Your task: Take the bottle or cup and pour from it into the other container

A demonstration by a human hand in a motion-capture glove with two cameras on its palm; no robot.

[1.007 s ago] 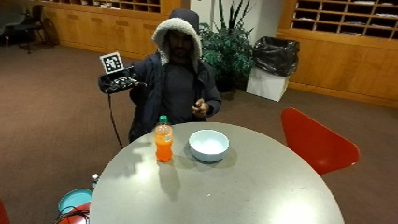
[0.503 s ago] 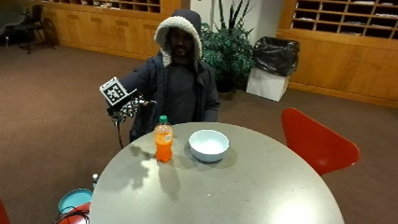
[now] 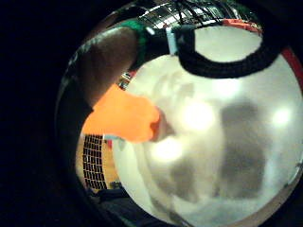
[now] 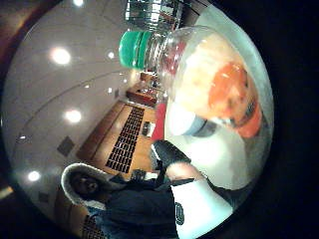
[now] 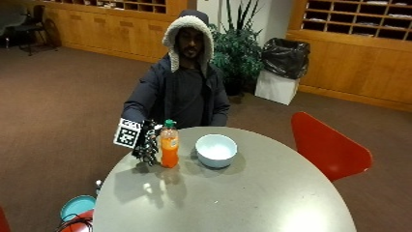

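Setting: person in a hooded dark jacket sat behind a round grey tabletop (image 5: 257,193); red chair (image 5: 325,147) at its far right side.
Bottle: orange-drink bottle (image 5: 169,151) w/ green cap stood upright on the tabletop, near the edge in front of the person.
Bowl: pale blue bowl (image 5: 216,151) sat just beside the bottle, on the side away from the glove — the two apart, not touching.
Right hand: gloved right hand (image 5: 147,144) was at bottle height, right beside the bottle. Whether it touched — cannot tell. Fingers open or curled: cannot tell either.
Thumb-side palm view: bottle (image 4: 209,94) filled much of the view, green cap and orange label clear, so it was close to the palm.
Little-finger-side palm view: orange of the bottle (image 3: 124,118) showed blurred at one side, w/ the pale tabletop (image 3: 227,142) beyond.
Background: bin w/ black bag (image 5: 283,70), potted plant (image 5: 238,48), wooden cubby shelves along the wall.
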